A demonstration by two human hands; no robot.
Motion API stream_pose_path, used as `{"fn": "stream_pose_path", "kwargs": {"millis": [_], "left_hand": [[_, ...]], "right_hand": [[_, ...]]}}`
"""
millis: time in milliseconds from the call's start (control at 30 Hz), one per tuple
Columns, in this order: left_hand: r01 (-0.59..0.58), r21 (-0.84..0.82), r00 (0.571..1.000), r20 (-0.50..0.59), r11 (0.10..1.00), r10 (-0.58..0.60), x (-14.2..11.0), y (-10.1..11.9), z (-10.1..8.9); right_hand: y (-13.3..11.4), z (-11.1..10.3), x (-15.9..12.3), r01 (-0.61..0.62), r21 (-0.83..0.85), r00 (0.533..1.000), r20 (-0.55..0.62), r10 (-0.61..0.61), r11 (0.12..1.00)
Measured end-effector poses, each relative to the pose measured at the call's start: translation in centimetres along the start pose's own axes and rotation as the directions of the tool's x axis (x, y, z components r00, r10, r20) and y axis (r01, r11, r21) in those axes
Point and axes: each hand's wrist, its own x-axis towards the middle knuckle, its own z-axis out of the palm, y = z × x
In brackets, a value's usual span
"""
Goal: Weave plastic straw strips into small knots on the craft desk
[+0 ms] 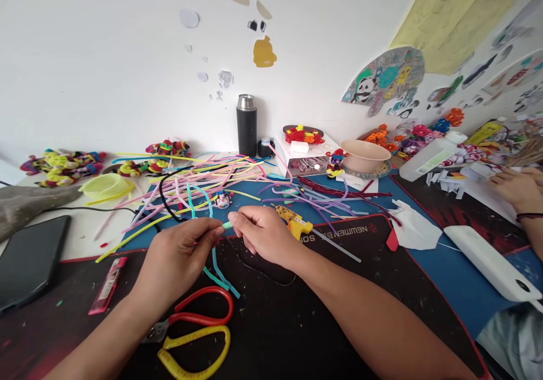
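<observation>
Both hands meet over the black desk mat. My left hand [186, 255] pinches one end of a short pale green pipe cleaner [228, 225] between thumb and fingertips. At its other end, my right hand [258, 230] grips it with curled fingers. Turquoise pipe cleaners [220, 272] stick out above and below my left hand; I cannot tell whether it also holds them. Below the hands lie scissors with red and yellow handles [203, 312], their blades partly hidden by my left forearm. A yellow glue gun [292, 221] rests just behind my right wrist.
Loose pipe cleaners [199, 176] spread across the back. A phone [31, 261] and pink packet [108, 285] lie left. A black flask [246, 125] stands by the wall, a bowl [365, 156] back right. Another person's hand [515, 188] is far right, beyond a white device [487, 261].
</observation>
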Motion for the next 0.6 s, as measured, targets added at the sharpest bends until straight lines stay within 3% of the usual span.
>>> {"fn": "stream_pose_path", "kwargs": {"millis": [133,267,333,467,600], "left_hand": [[-0.046,0.054,0.998,-0.046,0.997,0.048,0.0,-0.6,0.4],[-0.224,0.098,0.971,-0.057,0.97,0.23,-0.1,-1.0,0.7],[-0.259,0.098,0.964,-0.04,0.961,0.264,-0.1,-1.0,0.7],[-0.139,-0.004,0.99,0.012,0.99,0.139,-0.2,-0.5,0.5],[-0.021,-0.084,0.996,0.09,0.996,0.028,0.0,0.3,0.2]], "right_hand": [[0.1,0.1,0.0,-0.007,-0.03,0.999,-0.044,0.006,1.0],[0.1,0.4,-0.2,-0.001,-0.083,0.998,-0.064,-0.004,0.997],[0.1,0.7,-0.3,-0.006,-0.129,0.998,-0.07,-0.003,0.992],[0.2,0.9,-0.4,-0.03,-0.165,0.998,-0.053,0.021,0.986],[0.0,0.6,-0.5,0.024,-0.142,1.0,0.012,-0.022,0.99]]}}
